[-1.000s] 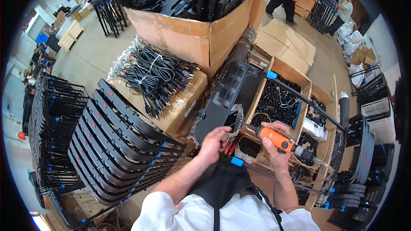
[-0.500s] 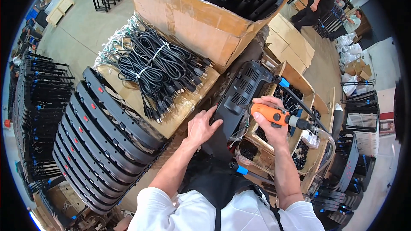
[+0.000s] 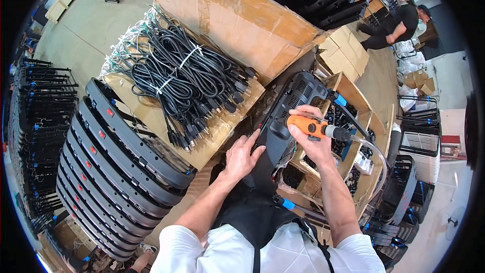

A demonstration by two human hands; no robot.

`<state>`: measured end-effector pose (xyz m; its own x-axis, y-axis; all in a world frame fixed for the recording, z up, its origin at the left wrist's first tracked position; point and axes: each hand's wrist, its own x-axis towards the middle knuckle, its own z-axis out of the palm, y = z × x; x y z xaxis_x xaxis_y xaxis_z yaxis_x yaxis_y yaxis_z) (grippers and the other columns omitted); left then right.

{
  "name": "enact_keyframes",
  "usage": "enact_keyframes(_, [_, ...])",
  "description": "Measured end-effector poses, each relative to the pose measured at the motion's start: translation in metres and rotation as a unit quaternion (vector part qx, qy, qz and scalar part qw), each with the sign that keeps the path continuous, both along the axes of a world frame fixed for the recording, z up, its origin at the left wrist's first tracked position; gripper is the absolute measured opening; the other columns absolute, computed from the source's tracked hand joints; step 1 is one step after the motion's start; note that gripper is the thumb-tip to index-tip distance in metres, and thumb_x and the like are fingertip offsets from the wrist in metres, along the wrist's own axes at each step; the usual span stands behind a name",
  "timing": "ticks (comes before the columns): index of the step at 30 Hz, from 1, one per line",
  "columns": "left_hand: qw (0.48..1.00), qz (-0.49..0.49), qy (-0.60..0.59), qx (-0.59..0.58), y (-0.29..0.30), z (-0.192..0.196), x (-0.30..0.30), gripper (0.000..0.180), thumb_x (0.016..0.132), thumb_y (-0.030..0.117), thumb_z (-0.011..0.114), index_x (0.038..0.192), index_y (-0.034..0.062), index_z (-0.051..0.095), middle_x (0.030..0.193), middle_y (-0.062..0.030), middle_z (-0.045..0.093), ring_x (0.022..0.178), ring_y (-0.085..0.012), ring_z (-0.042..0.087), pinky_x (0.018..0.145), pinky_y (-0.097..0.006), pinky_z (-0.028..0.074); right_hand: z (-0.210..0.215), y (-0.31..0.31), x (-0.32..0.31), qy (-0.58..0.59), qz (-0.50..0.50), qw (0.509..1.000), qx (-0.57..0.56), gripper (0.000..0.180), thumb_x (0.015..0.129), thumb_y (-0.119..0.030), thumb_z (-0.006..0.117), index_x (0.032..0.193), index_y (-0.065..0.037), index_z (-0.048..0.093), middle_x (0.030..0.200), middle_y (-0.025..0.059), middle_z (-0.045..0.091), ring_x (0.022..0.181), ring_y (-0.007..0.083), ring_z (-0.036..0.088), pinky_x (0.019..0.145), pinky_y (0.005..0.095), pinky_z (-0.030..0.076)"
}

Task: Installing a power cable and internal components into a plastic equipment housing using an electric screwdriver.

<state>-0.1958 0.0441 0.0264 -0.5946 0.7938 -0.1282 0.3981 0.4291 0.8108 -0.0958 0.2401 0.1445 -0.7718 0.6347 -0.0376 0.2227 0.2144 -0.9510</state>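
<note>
The right hand is close to the middle of the frame, and its fingers are closed around the body of an orange power tool. The tool lies almost level, its rear end toward the right of the frame, where a pale curved hose goes down. The front tip cannot be seen clearly. The left hand, a little left of the centre, grips nothing: its thumb is spread away from the extended index finger, and the fingertips rest at the left edge of a long black panel. This panel lies slantwise between the two hands, with its vented raised part reaching up behind the tool. The left forearm comes from the lower left with the palm down; the right forearm rises more steeply from the lower right.

Farther away, on the right, stands a wooden tray with small black parts. On the left is a stack of curved black frames, and above it bundled black cables lie on cardboard. A big carton fills the upper centre. In the upper right a person in black is seen.
</note>
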Motion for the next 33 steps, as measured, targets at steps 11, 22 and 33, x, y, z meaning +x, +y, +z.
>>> enact_keyframes(11, [1.0, 0.01, -0.006, 0.026, -0.001, -0.008, 0.003, 0.059, 0.096, 0.036, 0.071, 0.149, 0.0141, 0.057, 0.099, -0.0172, 0.061, 0.098, -0.0388, 0.065, 0.082, -0.05, 0.054, -0.007, -0.002, -0.024, -0.001, 0.022, 0.999, 0.027, 0.043, 0.088, -0.007, 0.08, 0.127, -0.004, 0.062, 0.116, 0.0091, 0.071, 0.109, 0.0159, 0.067, 0.097, 0.0328, 0.056])
enact_keyframes(22, [0.999, 0.014, 0.001, 0.032, -0.004, -0.008, 0.001, 0.057, 0.097, 0.035, 0.071, 0.148, 0.0133, 0.057, 0.1, -0.0178, 0.061, 0.097, -0.0398, 0.066, 0.08, -0.051, 0.056, -0.002, -0.001, -0.029, -0.087, 0.073, 0.993, 0.04, 0.03, 0.089, -0.007, 0.079, 0.118, -0.005, 0.069, 0.119, 0.006, 0.072, 0.108, 0.0149, 0.067, 0.098, 0.0321, 0.054])
enact_keyframes(33, [0.973, 0.132, -0.15, 0.114, -0.007, -0.01, 0.01, 0.046, 0.1, 0.032, 0.07, 0.137, 0.006, 0.06, 0.095, -0.0093, 0.061, 0.088, -0.0257, 0.066, 0.074, -0.041, 0.055, 0.005, -0.017, 0.002, 0.047, -0.012, 0.997, 0.055, 0.049, 0.088, 0.0, 0.077, 0.133, -0.001, 0.058, 0.129, 0.0122, 0.07, 0.118, 0.0187, 0.066, 0.105, 0.0344, 0.052])
